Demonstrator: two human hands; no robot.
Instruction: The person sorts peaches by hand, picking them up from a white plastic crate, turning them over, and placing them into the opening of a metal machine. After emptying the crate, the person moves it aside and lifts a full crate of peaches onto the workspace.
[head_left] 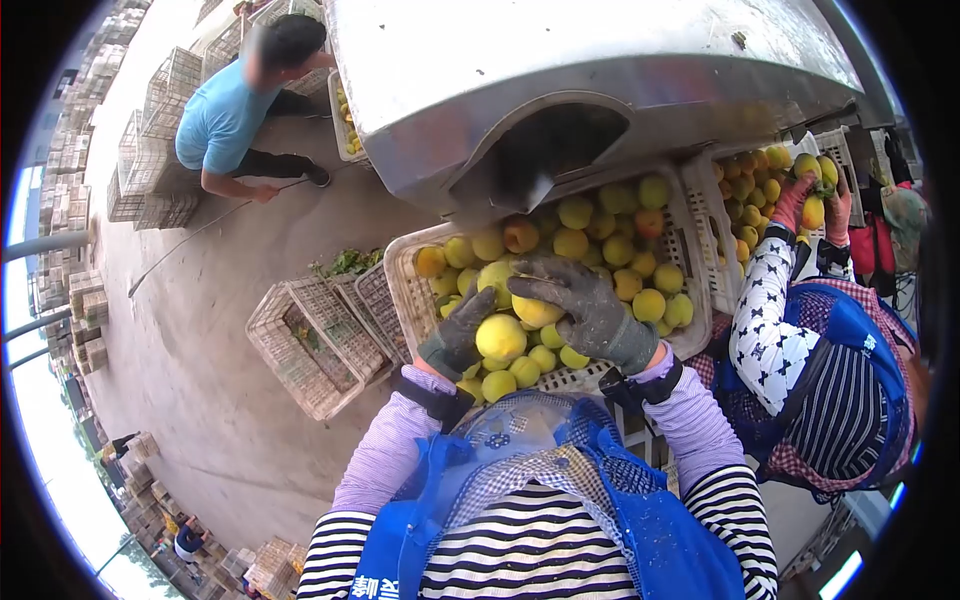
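Both my hands wear dark grey gloves and work over a white plastic crate (405,300) full of yellow-green peaches (570,243), a few blushed orange. My left hand (455,338) is curled against a large yellow peach (500,338), with another peach (495,282) just above its fingertips. My right hand (598,312) arches over a yellow peach (537,311), its fingers bent around the upper side. The two hands are close together, palms facing inward. The peaches below them are partly hidden by the gloves.
A metal machine with a dark opening (545,150) overhangs the crate's far side. Empty crates (310,345) stand on the floor at left. At right, a co-worker (820,380) handles peaches over another crate (705,215). A person in a blue shirt (225,115) is at upper left.
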